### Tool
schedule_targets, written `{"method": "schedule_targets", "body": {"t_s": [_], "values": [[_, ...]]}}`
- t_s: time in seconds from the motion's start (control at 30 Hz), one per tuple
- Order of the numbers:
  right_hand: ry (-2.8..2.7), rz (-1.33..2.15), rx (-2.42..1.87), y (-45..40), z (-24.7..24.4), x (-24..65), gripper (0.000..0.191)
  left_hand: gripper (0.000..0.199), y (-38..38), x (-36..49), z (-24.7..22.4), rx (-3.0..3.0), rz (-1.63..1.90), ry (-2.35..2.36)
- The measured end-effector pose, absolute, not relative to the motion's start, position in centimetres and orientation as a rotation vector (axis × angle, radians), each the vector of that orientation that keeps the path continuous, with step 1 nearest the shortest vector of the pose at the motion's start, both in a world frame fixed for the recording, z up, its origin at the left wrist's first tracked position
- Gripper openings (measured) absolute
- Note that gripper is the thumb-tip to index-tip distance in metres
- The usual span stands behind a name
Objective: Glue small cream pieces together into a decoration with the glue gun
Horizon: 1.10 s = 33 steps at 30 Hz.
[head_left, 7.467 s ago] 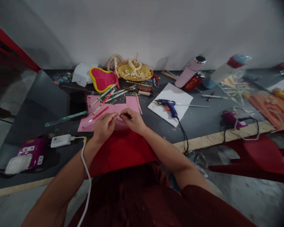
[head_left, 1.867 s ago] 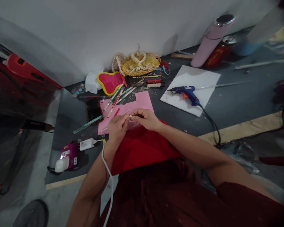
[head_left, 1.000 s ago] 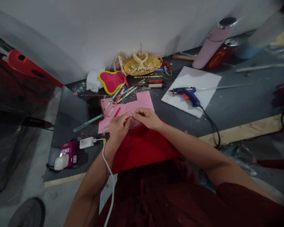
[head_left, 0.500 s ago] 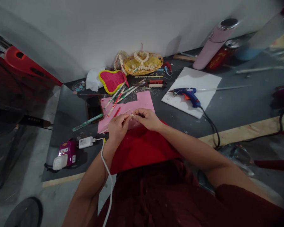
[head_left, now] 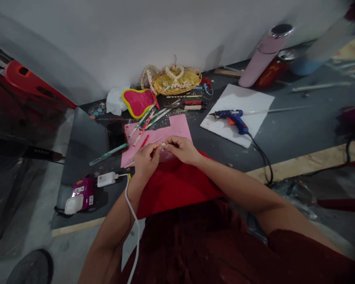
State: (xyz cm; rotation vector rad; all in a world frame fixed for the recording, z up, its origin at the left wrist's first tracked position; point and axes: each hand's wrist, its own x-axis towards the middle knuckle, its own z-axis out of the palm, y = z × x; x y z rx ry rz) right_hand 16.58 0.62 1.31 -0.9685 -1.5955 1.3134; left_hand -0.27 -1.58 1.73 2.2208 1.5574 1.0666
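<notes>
My left hand [head_left: 148, 157] and my right hand [head_left: 182, 149] meet over the near edge of a pink sheet [head_left: 180, 125], fingertips nearly touching. Both pinch one small pale piece [head_left: 162, 145], too small to make out well. A red strip [head_left: 144, 141] lies on the sheet just beyond my left hand. Patterned paper strips [head_left: 143, 128] are spread across the sheet's far left part. Red cloth [head_left: 177, 187] lies below my hands.
A blue glue gun [head_left: 235, 118] rests on a white board [head_left: 254, 102] at right. Behind are a yellow basket [head_left: 192, 77], pliers [head_left: 193, 105] and a pink flask [head_left: 263, 55]. A phone [head_left: 116, 134], white charger [head_left: 106, 179] and purple socket block [head_left: 84, 193] sit left.
The whole view has shifted slightly, so things on the table appear a little further left. My hands keep nearly the same pinching pose around the small piece.
</notes>
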Motion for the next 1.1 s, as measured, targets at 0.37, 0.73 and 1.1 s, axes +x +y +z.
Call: {"method": "schedule_targets", "body": {"t_s": [0.37, 0.73, 1.1], "values": [[-1.575, 1.279, -1.015, 0.41, 1.43, 16.3, 0.021, 0.02, -1.64, -0.04, 1.66, 2.147, 1.096, 1.594], [-1.566, 1.265, -1.018, 0.38, 1.2, 16.24, 0.021, 0.02, -1.67, -0.09, 1.68, 2.144, 1.091, 1.605], [-1.565, 1.269, -1.0, 0.52, 0.98, 16.35, 0.02, 0.02, -1.63, -0.13, 1.65, 2.176, 1.091, 1.571]]}}
